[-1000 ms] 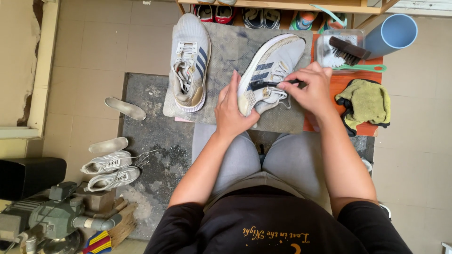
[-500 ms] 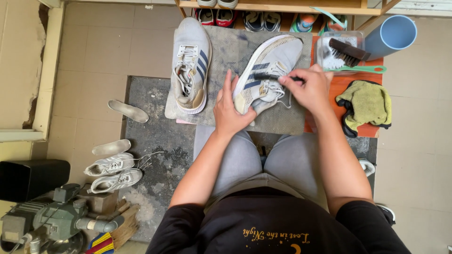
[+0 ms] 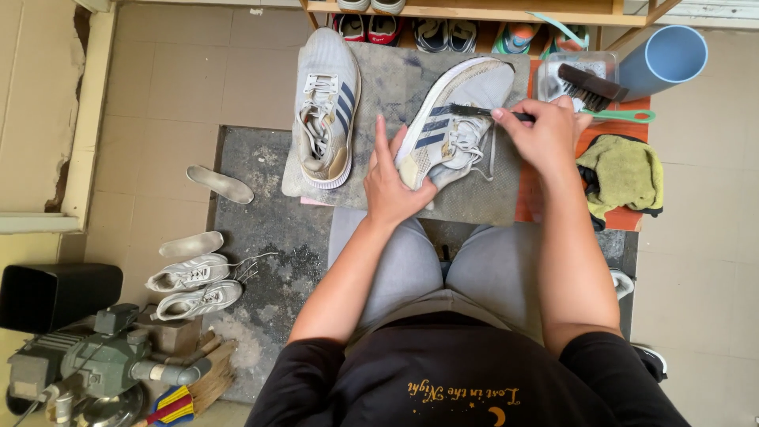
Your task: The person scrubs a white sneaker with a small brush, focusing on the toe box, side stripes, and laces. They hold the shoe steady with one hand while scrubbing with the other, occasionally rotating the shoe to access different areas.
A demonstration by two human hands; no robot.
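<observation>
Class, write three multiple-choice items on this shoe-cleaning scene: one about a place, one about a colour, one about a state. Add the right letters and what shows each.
1. Where does the yellow-green cloth lie?
A. right of the tilted shoe
B. on the upright shoe
C. on the floor by the white pair

2. What colour is the tube at the top right?
A. red
B. light blue
C. black

3. How does the shoe under the left hand sit?
A. flat on its sole
B. upside down
C. tipped on its side

Answers: 1 A, it rests on the orange surface beyond the right hand. 2 B, its open end shows light blue. 3 C, the tilted shoe shows its white sole edge while the right hand holds a small dark brush to it.
</observation>
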